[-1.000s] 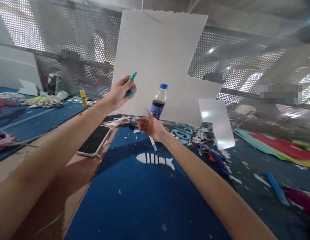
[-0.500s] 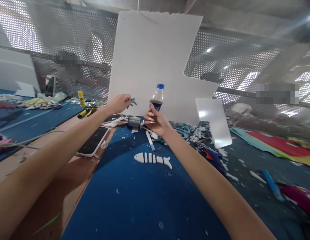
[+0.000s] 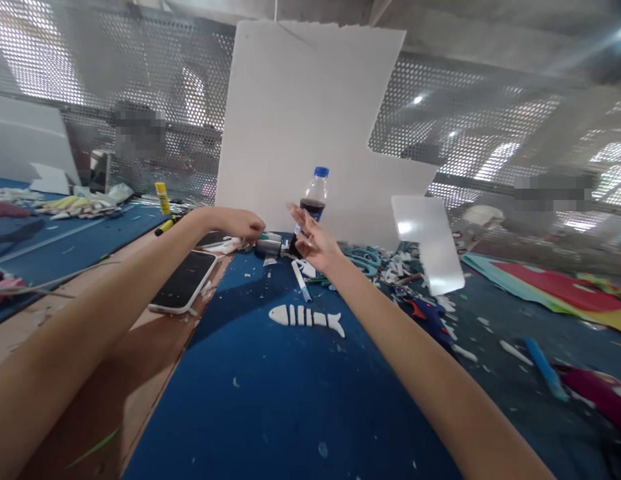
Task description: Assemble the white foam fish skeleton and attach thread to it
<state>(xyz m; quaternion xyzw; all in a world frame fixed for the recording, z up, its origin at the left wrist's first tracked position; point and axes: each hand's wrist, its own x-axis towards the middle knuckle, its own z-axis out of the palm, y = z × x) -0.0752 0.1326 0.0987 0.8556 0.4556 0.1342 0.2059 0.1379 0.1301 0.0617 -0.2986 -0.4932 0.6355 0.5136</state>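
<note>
My right hand (image 3: 316,241) is open beside a plastic bottle (image 3: 315,193) of dark drink with a blue cap. The fingers are stretched out in front of the bottle and hide part of it. My left hand (image 3: 244,224) is closed, low over the left back edge of the blue mat. A bit of a small teal thing shows by its fingertips; its kind cannot be made out. A grey roll (image 3: 268,245) lies just under that hand. Nearer to me, a white fish (image 3: 306,317) cut in several pieces lies on the blue mat (image 3: 290,400).
A white marker (image 3: 301,281) lies behind the fish. Teal-handled scissors (image 3: 363,259) and white scraps are at the back right. A phone (image 3: 185,283) lies at left, near a yellow glue stick (image 3: 163,198). A large white board (image 3: 310,100) stands behind the bottle.
My right hand has let go of the bottle, which now stands on its own, and its fingers have opened. My left hand has moved down toward the grey roll with the teal thing.
</note>
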